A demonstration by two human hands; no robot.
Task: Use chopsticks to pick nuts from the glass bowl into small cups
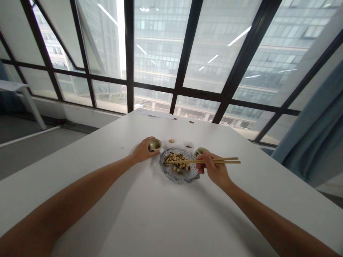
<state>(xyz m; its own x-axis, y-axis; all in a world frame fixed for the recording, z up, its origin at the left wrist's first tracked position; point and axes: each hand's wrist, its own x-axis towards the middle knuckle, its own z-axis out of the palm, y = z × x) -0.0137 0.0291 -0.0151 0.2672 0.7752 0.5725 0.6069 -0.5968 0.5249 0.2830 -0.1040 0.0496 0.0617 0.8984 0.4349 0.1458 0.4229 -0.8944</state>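
My left hand (144,150) is wrapped round a small greenish cup (155,144), which is tilted so its opening faces me. In my right hand (214,169) a pair of wooden chopsticks (225,161) is gripped, pointing left. Their tips reach the nuts and dark pieces (177,159) heaped in a clear glass dish (179,178) with a wavy rim. Whether the tips pinch a piece I cannot tell. Just behind my right hand stands a second greenish cup (199,152) with dark marks, partly hidden by the fingers.
Two small white dishes with bits in them, one on the left (170,142) and one on the right (188,145), stand behind the glass dish. Papers (155,114) and a small brown disc (191,122) lie farther back on the white table (150,221). Windows and a blue curtain (308,142) border it.
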